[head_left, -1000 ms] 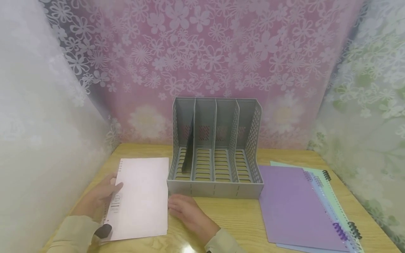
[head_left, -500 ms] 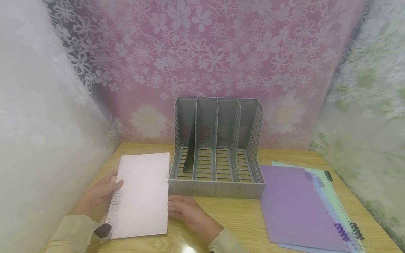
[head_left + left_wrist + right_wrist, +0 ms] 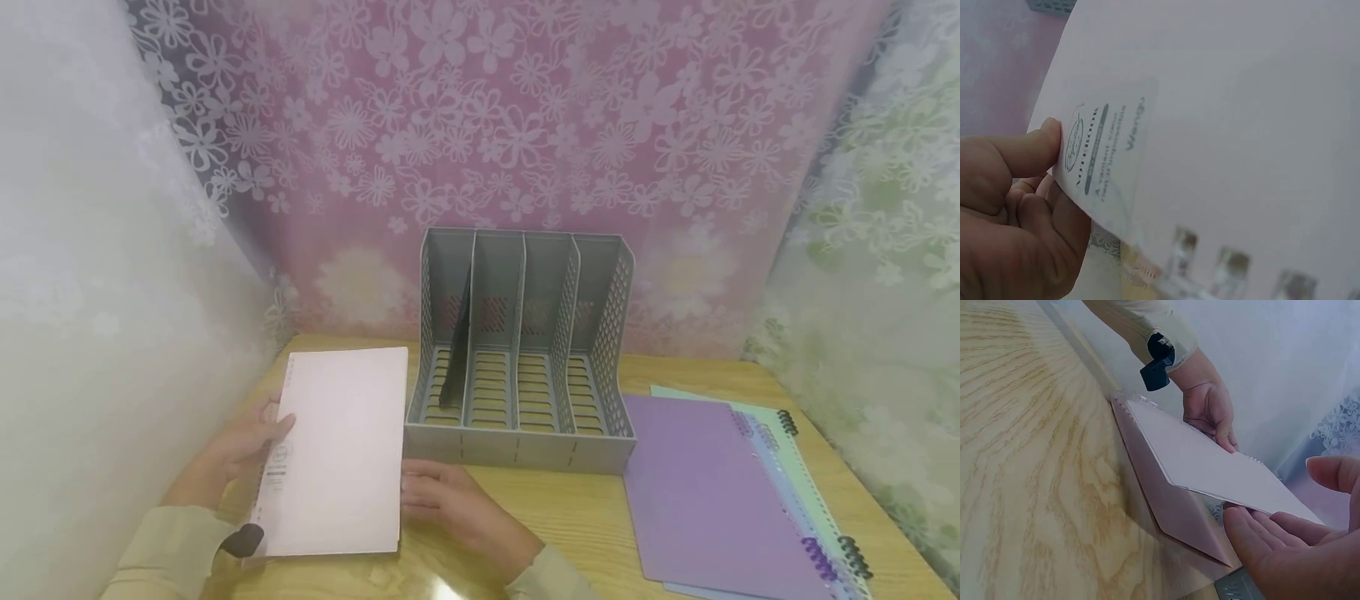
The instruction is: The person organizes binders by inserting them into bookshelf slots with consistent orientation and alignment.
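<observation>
A pale pink spiral notebook (image 3: 341, 450) is raised off the table at the left, its rings along the left side. My left hand (image 3: 236, 450) grips that ringed side, thumb on the cover beside the printed label (image 3: 1107, 150). At the opposite edge, my right hand (image 3: 465, 508) has its fingers extended; in the right wrist view the fingertips (image 3: 1235, 515) touch the notebook's edge from below and the thumb stands away. A pink cover or second pink notebook (image 3: 1166, 500) slants beneath it; I cannot tell which.
A grey four-slot file rack (image 3: 517, 450) stands just right of the notebook, a dark thin folder (image 3: 456, 358) leaning in its leftmost slot. Purple (image 3: 705, 492), blue and green spiral notebooks overlap at the table's right. Flowered curtains (image 3: 525, 125) enclose the table.
The notebook has risen slightly and moved a little away from me, both hands staying at its edges. The head view has shifted slightly, so the rack appears farther right.
</observation>
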### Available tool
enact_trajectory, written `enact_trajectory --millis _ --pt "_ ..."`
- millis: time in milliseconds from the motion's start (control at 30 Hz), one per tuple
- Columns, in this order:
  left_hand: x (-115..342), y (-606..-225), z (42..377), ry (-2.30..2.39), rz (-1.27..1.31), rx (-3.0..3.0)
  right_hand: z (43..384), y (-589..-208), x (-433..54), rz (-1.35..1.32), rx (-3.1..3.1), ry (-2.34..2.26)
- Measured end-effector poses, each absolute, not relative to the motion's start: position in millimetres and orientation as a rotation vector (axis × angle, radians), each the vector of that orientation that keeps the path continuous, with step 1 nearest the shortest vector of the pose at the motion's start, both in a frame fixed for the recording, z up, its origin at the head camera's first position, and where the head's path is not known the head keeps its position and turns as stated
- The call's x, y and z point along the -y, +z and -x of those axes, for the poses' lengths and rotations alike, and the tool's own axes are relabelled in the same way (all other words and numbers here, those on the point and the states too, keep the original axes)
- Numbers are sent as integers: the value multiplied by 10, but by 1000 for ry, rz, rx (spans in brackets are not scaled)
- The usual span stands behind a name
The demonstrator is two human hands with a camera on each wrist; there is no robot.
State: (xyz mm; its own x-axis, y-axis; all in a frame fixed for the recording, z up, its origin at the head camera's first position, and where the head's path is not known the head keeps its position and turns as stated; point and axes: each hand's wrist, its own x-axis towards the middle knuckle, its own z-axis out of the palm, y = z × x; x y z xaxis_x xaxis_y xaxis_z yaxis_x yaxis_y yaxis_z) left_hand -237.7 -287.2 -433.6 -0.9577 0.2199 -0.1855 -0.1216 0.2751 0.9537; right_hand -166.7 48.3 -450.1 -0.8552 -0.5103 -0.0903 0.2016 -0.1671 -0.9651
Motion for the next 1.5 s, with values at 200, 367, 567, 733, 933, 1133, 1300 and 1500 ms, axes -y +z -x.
enact_trajectory --millis 200,367,567,733,933,1133,1300,1500 --pt "2856 -4295 2403 1715 -80 -2294 1655 -4427 -559 321 -1637 -2078" --pt "2790 -4234 2396 1730 -110 -2286 1681 -4417 -631 285 -1643 -2100" --pt "2633 -4166 2379 1788 -169 -2293 1737 -4439 -763 263 -1639 -2118" --pt "2485 -4177 2376 1842 -178 -2304 1790 -4467 -913 301 -1628 -2107" --pt "2319 -4173 2347 1887 -165 -2302 1825 -4452 -1068 318 -1685 -2055" --pt "2183 -4169 2341 1947 -266 -2226 1851 -4430 -1209 356 -1745 -1995" --pt "2089 -4129 2326 1971 -331 -2207 1866 -4396 -1310 383 -1788 -1948" --pt "1987 -4090 2291 1963 -341 -2206 1899 -4396 -1370 455 -1821 -1920"
